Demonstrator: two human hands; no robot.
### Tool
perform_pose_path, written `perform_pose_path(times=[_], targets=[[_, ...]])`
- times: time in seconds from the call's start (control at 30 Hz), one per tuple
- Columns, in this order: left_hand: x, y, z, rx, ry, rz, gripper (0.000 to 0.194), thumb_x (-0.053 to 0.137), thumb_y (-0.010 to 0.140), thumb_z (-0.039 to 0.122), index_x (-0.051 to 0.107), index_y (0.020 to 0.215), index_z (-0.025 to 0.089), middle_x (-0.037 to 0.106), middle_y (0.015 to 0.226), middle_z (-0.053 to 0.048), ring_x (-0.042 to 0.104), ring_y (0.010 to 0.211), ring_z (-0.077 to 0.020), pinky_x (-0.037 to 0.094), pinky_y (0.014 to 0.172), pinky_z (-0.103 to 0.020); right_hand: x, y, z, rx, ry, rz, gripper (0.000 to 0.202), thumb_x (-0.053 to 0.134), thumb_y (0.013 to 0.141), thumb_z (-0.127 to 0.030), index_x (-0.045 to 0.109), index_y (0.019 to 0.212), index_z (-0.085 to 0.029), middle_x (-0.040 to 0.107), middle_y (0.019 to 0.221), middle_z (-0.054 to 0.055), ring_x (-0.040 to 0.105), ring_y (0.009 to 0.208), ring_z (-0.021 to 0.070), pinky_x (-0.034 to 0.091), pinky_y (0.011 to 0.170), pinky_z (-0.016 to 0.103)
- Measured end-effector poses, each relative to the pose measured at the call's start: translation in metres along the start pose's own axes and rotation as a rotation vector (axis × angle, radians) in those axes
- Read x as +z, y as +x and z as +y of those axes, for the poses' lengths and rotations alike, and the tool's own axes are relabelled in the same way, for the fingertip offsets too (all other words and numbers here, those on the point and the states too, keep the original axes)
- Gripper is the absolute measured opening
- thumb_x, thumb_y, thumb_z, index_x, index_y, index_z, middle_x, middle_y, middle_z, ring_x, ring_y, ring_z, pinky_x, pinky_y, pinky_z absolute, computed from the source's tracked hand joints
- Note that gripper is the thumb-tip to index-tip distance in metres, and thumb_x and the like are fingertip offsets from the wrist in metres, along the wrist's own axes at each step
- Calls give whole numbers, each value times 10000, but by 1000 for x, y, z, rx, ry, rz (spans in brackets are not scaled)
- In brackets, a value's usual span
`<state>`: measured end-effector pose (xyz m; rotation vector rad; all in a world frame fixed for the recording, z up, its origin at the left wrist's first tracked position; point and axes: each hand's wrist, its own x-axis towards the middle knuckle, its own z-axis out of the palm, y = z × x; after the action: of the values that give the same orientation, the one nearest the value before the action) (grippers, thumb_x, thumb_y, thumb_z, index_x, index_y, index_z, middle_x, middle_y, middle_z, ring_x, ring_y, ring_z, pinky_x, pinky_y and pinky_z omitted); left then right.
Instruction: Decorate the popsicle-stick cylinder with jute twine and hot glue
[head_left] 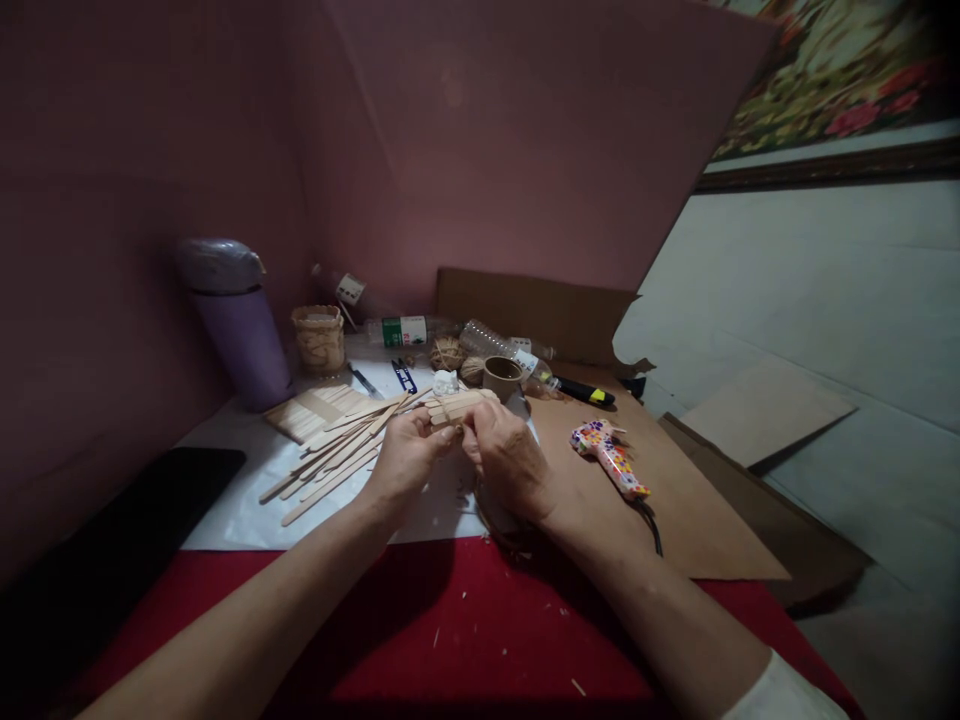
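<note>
At the lower left of the frame, a black slab [135, 530] lies beside a white sheet [225, 510] on the red-covered surface [390, 640]. Above it a purple tumbler [244, 345] leans slightly, its lid closed, so its contents cannot be seen. Just right of it, a squarish tan container [319, 342] stands upright; what is inside is too unclear to tell. In front of these lie a flat stick panel [311, 412] and a fan of loose wooden sticks [337, 465], with a slim tool [364, 380] and blue snips [404, 377] behind them.

At the centre, a clear bottle with a green and white label [405, 331] lies on its side. A larger twine ball [448, 353] and a smaller twine ball [472, 370] sit near it, behind a white lump [445, 382]. The stick piece [460, 406] is at mid-frame: the left hand [411, 450] grasps its near left edge, and the right hand [510, 455] is closed with fingertips pinched at its near right edge. The piece projects above and between both hands.

Just behind the right hand stands an open round cup [502, 374], its interior dark. Farther right are a clear ribbed bottle [491, 342], a black and yellow cutter [586, 390] and a flower-patterned glue gun [611, 460] on brown cardboard [697, 530].
</note>
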<state>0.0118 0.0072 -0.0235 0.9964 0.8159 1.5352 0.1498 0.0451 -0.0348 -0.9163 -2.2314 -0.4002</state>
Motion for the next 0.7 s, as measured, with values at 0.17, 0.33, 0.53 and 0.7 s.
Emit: perform_pose_path(times=[0.17, 0.33, 0.53, 0.7], targets=[[-2, 1, 2, -42, -25, 80, 138, 758, 552, 92, 636, 605, 133, 606, 528, 7, 583, 564, -139, 491, 685, -295, -14, 6, 25, 247, 169, 220, 109, 426, 867, -138, 492, 812, -204, 571, 742, 47, 545, 671, 192, 459, 641, 313], [2, -1, 5, -113, -82, 50, 135, 745, 567, 93, 634, 639, 124, 639, 584, -25, 600, 581, -153, 484, 659, -297, -30, 8, 15, 285, 388, 304, 89, 487, 838, -141, 552, 829, -202, 633, 795, 36, 589, 702, 167, 477, 676, 293], [-1, -1, 7, -97, -85, 50, 172, 766, 562, 117, 648, 687, 112, 647, 596, -32, 606, 577, -150, 486, 637, -286, -26, 3, -2, 97, 428, 131, 170, 495, 800, -81, 602, 837, -206, 640, 824, 35, 609, 784, 176, 486, 717, 292], [-1, -2, 2, -88, -97, 48, 233, 813, 528, 133, 595, 609, 132, 625, 561, -6, 566, 514, -118, 452, 560, -257, -26, 3, 2, 54, 398, 60, 135, 498, 864, -110, 611, 851, -183, 645, 847, 63, 611, 810, 184, 485, 735, 296]])
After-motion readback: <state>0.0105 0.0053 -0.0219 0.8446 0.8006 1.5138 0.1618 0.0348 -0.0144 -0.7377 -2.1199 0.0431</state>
